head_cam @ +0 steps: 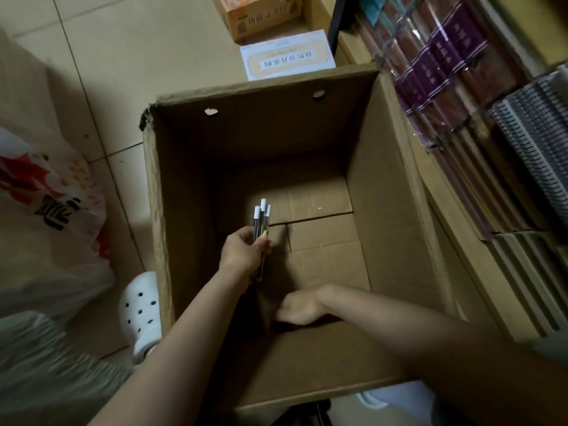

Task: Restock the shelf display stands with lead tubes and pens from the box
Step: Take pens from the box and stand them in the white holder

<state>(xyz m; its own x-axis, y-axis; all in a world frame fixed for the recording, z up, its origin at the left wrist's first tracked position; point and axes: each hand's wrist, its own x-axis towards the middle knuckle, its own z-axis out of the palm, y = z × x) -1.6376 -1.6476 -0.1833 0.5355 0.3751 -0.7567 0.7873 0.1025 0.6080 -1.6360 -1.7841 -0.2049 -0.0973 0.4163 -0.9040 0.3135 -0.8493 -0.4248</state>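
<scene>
A big open cardboard box [396, 186] stands on the floor below me, and both my arms reach down into it. My left hand [242, 256] grips a small bunch of dark pens with white caps [261, 222], tips pointing away from me, above the box floor. My right hand [296, 307] is low at the near side of the box bottom, fingers curled down into the shadow. Whether it holds anything is hidden.
Shelves on the right carry wrapped purple-banded books [442, 66] and spiral notebooks [534, 142]. A white plastic bag with red print [49, 210] lies at the left. A white clog [141, 312] is beside the box. A small carton [261, 16] and white label card [285, 56] sit beyond.
</scene>
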